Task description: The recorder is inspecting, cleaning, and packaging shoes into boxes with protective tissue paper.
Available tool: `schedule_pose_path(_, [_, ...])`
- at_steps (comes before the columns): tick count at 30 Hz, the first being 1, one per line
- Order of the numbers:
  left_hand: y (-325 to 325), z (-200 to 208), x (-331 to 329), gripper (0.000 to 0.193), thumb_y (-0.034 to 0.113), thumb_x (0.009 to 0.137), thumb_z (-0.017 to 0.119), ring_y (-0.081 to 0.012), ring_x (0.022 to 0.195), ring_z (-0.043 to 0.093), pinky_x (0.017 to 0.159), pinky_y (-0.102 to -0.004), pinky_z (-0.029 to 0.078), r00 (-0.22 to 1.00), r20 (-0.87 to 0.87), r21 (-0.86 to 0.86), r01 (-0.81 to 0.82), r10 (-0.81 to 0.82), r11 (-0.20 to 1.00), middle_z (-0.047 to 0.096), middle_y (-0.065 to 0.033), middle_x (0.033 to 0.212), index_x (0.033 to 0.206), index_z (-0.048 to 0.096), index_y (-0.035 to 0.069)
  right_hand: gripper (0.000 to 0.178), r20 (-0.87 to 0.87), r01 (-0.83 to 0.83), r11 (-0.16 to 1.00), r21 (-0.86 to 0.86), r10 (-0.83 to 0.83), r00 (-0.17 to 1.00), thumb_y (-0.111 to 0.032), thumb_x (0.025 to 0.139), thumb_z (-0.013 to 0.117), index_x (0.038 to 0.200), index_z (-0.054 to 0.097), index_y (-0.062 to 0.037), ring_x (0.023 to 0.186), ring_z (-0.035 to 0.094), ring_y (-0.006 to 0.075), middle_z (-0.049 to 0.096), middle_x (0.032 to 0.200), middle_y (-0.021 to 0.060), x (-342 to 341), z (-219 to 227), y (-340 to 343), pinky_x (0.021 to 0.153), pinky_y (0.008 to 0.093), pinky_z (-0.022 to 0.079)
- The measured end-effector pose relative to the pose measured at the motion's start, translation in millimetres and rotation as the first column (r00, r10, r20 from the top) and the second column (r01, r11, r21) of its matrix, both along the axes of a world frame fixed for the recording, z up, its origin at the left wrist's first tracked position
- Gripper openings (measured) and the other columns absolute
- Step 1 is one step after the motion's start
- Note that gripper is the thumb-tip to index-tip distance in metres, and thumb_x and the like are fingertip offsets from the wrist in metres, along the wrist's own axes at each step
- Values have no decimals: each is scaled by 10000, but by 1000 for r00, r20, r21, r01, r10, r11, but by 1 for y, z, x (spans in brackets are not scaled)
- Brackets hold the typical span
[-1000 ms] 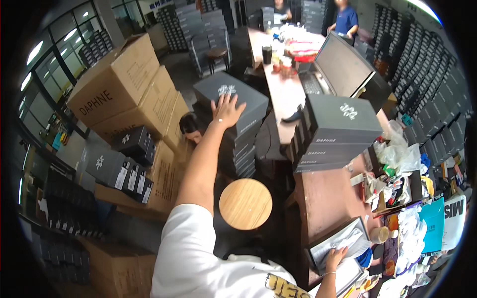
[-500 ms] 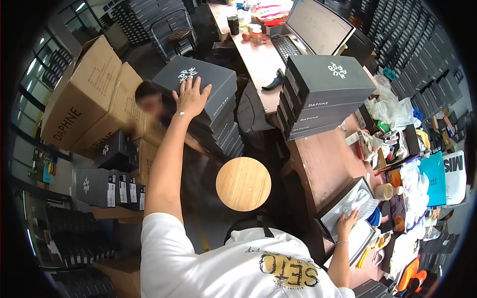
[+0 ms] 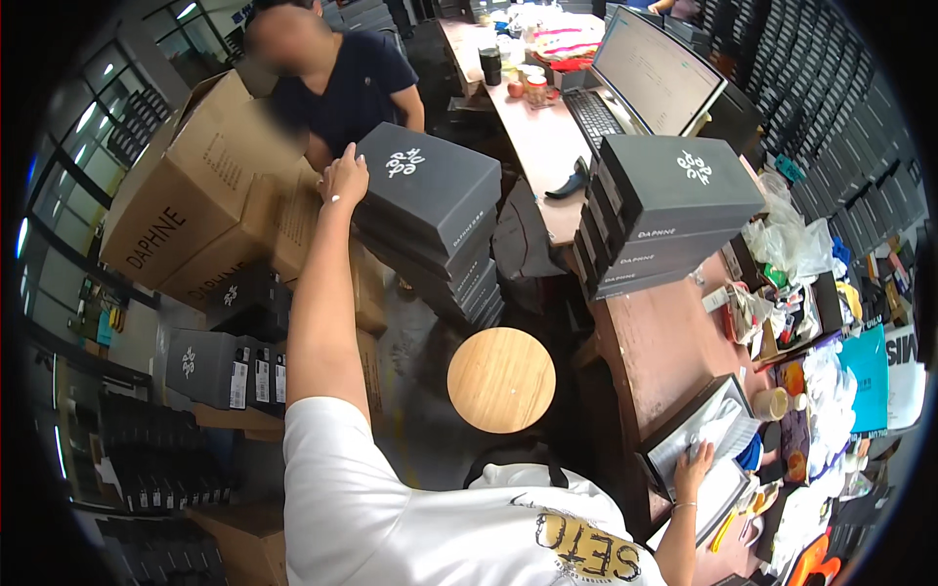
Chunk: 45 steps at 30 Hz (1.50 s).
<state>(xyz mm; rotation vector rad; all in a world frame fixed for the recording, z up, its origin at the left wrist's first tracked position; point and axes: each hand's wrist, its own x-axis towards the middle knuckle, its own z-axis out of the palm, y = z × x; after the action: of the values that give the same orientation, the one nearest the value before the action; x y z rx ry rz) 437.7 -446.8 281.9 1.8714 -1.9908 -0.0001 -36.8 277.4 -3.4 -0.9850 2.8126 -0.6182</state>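
My left hand (image 3: 346,178) is at the far left corner of the top dark grey shoebox (image 3: 440,186) in a tall stack. Its fingers are slightly bent and apart, with nothing seen in them. Over on the right, my right hand (image 3: 694,471) rests at the near side of an open shoebox (image 3: 667,459) on the table. The fingers lie spread toward the white tissue paper (image 3: 718,422) inside. A white-lined lid or second tray (image 3: 721,493) lies under that wrist.
A person in a dark top (image 3: 357,83) stands behind large cardboard cartons (image 3: 186,190). A round wooden stool (image 3: 501,379) is in front of me. More shoeboxes (image 3: 674,186) stand on the table (image 3: 635,342), near a monitor (image 3: 660,68) and bagged clutter (image 3: 791,234).
My left hand has slid from the shoebox's top to its left corner. The person beside the stack has risen from a bent position. My right hand stays by the open box.
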Motion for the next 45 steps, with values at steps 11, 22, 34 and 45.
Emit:
schedule_pose_path(11, [-64,3,4,608,511,886,406,-413,1215,484,1067,-493,317,969,227,233,-153,100,960,530,-220,1294,1227,588,42,525,19,33,995,94,-34,999,-123,720,588,1199,507,75,1268,352,499,380,1346,360,6,20,-7,1094,504,273])
schedule_pose_path(22, [143,96,-244,393,129,873,601,-283,1116,565,949,-353,422,365,-14,-209,909,-931,360,573,-178,1222,1241,539,8,681,133,227,973,50,-232,964,-88,746,655,1370,385,-45,1284,343,476,260,1420,328,20,62,-17,1065,455,340])
schedule_pose_path(34, [565,-211,-441,548,305,971,512,-202,1227,453,999,-299,380,233,-970,241,944,-65,-227,471,-134,1348,1401,368,-2,427,-183,34,999,-26,-38,982,-24,839,474,1261,524,-60,1091,521,409,492,1282,253,21,68,-21,949,434,446])
schedule_pose_path(45, [637,-262,-457,766,434,864,594,-371,1293,410,1067,-388,319,519,-595,637,770,-614,34,408,-300,1377,1356,350,-99,422,363,356,934,-37,-319,875,-176,825,686,1166,519,9,845,615,351,593,1009,205,87,69,124,742,414,507])
